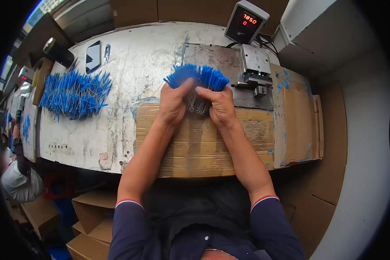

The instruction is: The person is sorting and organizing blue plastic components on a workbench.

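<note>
Over the middle of the bench, both hands grip a thick bundle of thin wires with blue ends (pixel 214 79). The blue ends fan out at the top, and bare silvery ends hang below between my palms. My left hand (pixel 173 102) is closed around the left side, its thumb lying across the front and slightly blurred. On the other side my right hand (pixel 221 105) is closed too, thumb pointing inward. Most of the fingers are hidden behind the bundle. A loose heap of similar blue-ended wires (pixel 76 95) lies at the left of the bench.
Cardboard (pixel 203 143) covers the bench's front edge beneath my forearms. Behind my right hand stand a small metal machine (pixel 255 60) and a red-digit display (pixel 246 21). A phone (pixel 93 56), a cutter (pixel 107 53) and a black cylinder (pixel 58 52) sit far left. Another person (pixel 21 175) is at left.
</note>
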Demonstrator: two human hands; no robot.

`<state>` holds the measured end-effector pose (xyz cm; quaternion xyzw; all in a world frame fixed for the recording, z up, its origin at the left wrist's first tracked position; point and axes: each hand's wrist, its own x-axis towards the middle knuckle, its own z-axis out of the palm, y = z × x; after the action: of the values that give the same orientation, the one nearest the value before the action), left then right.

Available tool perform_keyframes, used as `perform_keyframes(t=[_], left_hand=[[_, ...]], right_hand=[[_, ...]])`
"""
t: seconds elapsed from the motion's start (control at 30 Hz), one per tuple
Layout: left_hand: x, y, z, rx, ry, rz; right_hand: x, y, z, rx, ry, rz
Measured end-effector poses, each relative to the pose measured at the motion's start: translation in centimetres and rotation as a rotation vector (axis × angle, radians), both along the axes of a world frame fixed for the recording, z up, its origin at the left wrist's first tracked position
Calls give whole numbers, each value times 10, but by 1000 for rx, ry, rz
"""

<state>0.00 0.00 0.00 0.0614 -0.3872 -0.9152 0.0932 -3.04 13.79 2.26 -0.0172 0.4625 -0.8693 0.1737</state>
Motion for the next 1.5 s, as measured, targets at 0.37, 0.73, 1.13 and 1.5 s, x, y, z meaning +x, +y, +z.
perform_keyframes(t=[0.37,0.73,1.13,1.5], left_hand=[[2,1,7,133,-38,-3],[4,6,12,-51,-77,-16],[1,-2,5,6,-48,-56],[6,7,13,-218,-81,-23]], right_hand=[[3,1,8,-49,-32,-50],[1,-2,0,-15,2,-116],[-1,3,7,-112,-104,-53],[0,0,1,54,54,-49]])
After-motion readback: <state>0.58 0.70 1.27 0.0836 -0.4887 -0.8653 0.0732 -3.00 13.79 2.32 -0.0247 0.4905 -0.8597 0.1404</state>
